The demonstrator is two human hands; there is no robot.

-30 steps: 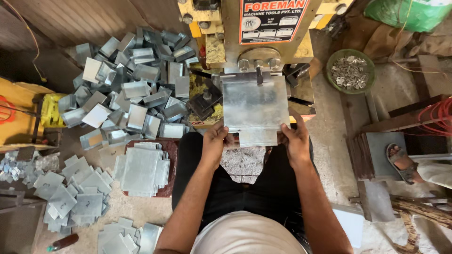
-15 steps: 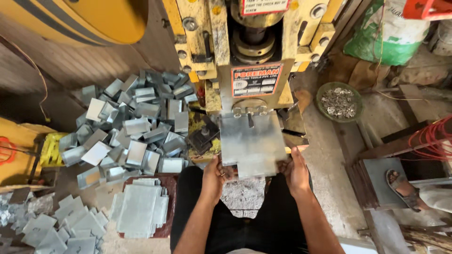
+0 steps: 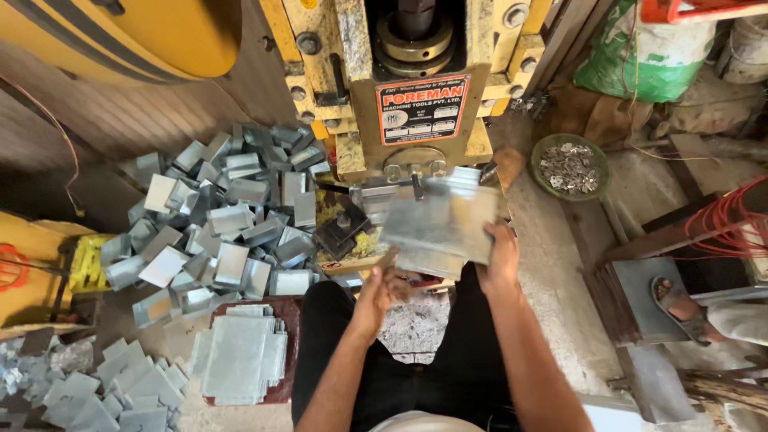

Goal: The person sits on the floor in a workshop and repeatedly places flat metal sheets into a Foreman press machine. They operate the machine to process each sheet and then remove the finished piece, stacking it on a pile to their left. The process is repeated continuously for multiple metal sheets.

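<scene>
- A metalworking workshop, seen from above.
- A heavy yellow press machine (image 3: 408,88) with bolts and a ram stands on the gritty floor.
- A heap of bent sheet-metal pieces (image 3: 232,216) lies beside it.
- Flat metal blanks (image 3: 238,356) are stacked nearby.
- A green bowl of small metal scraps (image 3: 570,166) sits on the floor.

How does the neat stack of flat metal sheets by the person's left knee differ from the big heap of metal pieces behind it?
The neat stack of flat grey metal sheets lies squared up on a dark board; the loose heap of bent grey metal pieces sprawls at all angles on the floor. The stacked sheets are flat and larger; the heaped pieces are folded and smaller. Both look like the same dull grey sheet metal.
</scene>
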